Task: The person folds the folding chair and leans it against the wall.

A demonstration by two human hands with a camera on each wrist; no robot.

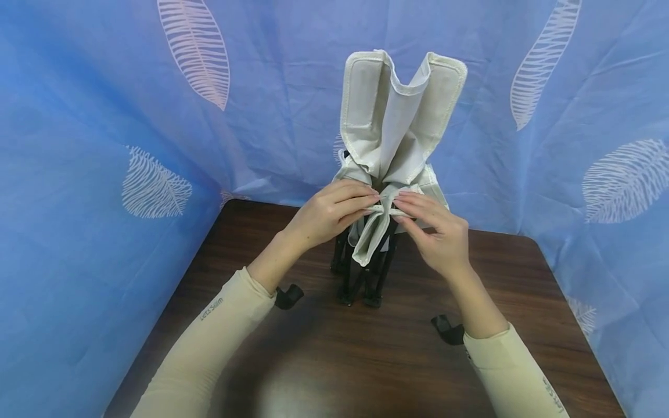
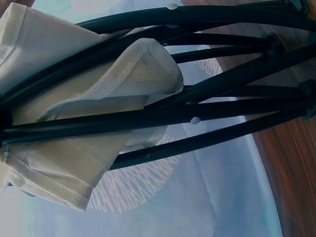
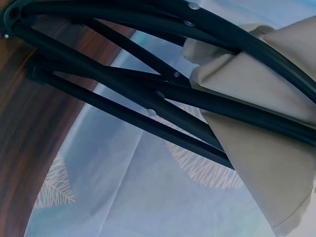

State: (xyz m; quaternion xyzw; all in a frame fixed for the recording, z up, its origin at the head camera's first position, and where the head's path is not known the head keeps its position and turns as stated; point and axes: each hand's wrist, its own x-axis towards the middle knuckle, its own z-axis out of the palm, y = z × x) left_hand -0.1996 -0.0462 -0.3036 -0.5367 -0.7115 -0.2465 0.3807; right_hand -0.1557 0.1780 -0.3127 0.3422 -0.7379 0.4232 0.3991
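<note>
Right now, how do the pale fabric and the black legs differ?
The pale fabric is off-white, while the black legs are dark. The fabric is creased and folded in flaps; the legs are slim rods. The left hand and right hand pinch the fabric, while the legs stand on the table. Both belong to one folding item.

Folding chair (image 1: 405,162) | off-white fabric (image 1: 360,93), creased | black tubular legs (image 2: 123,121) bunched together | upright on brown table (image 1: 334,360)
</note>
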